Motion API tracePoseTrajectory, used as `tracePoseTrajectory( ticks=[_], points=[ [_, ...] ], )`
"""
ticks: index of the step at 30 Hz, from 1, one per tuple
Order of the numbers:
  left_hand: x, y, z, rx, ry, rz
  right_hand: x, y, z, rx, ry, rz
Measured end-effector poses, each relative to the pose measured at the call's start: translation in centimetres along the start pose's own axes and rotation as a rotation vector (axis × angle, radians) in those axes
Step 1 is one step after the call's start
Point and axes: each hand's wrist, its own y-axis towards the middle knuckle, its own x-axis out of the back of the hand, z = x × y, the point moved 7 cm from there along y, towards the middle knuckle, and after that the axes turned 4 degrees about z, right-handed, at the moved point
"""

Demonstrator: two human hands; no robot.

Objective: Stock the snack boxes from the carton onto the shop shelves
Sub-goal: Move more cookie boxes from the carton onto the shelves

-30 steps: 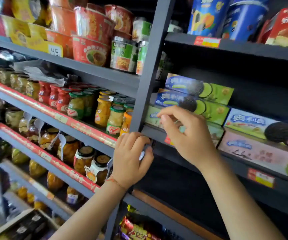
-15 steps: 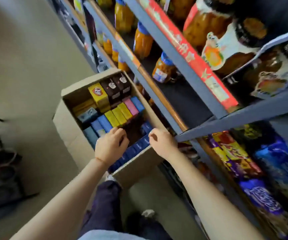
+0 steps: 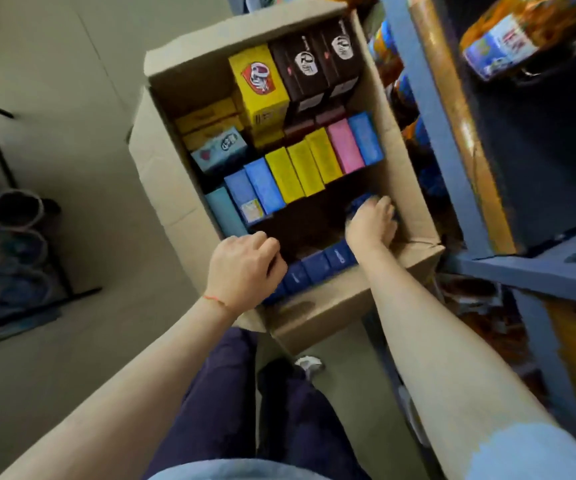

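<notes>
Both hands are in the carton (image 3: 161, 188), picking. The right hand (image 3: 371, 225) grips a dark blue box (image 3: 361, 202); the left hand (image 3: 245, 268) curls on the blue row (image 3: 317, 268). Next, lift them to the shelves (image 3: 428, 109).

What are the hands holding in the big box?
The right hand grips a dark blue box by its top end. The left hand rests on the dark blue row, hold unclear.

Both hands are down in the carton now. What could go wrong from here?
1. The right hand curls over a dark blue box deep by the carton wall; lifting could snag there.
2. The left hand partly covers the navy box row, so it may drag neighbouring boxes.
</notes>
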Motion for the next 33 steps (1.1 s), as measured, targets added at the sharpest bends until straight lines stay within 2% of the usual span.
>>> tracePoseTrajectory(
  ticks=[2, 6, 10, 12, 14, 16, 20, 23, 26, 28, 30, 33],
  points=[
    [-0.1, 0.1, -0.2, -0.007, 0.004, -0.012, 0.0, 0.0, 0.7, 0.009, -0.034, -0.072],
    [0.0, 0.1, -0.1, -0.014, 0.019, -0.041, -0.4, -0.3, 1.5, 0.076, -0.001, -0.028],
    [0.3, 0.1, -0.3, 0.007, -0.035, -0.012, 1.8, -1.1, 1.3, 0.105, 0.105, -0.073],
    [0.6, 0.6, -0.5, 0.087, -0.115, 0.029, 3.7, -2.2, 0.3, 0.077, 0.247, -0.076],
    [0.8, 1.3, -1.1, 0.194, -0.287, 0.141, 6.2, -3.9, -1.3, 0.052, 0.481, -0.056],
    [1.7, 2.3, -2.7, 0.204, -0.449, 0.22, 9.0, -6.1, -3.3, 0.07, 0.696, -0.026],
    [7.4, 4.8, -10.2, -0.047, -0.517, 0.208, 17.5, -12.2, -8.0, 0.223, 1.017, -0.053],
    [12.6, 5.2, -17.9, -0.141, -0.757, 0.414, 25.5, -17.4, -12.2, 0.314, 1.242, -0.162],
    [18.1, 3.7, -26.7, -0.241, -1.022, 0.631, 34.0, -23.9, -16.9, 0.396, 1.401, -0.353],
    [22.1, 2.2, -32.5, -0.334, -1.211, 0.613, 38.5, -28.5, -20.2, 0.447, 1.459, -0.502],
    [25.8, 0.4, -37.9, -0.396, -1.389, 0.531, 41.8, -33.1, -23.4, 0.51, 1.467, -0.632],
    [30.2, -2.3, -45.6, -0.457, -1.585, 0.414, 44.3, -39.5, -27.8, 0.531, 1.33, -0.803]
  ],
)
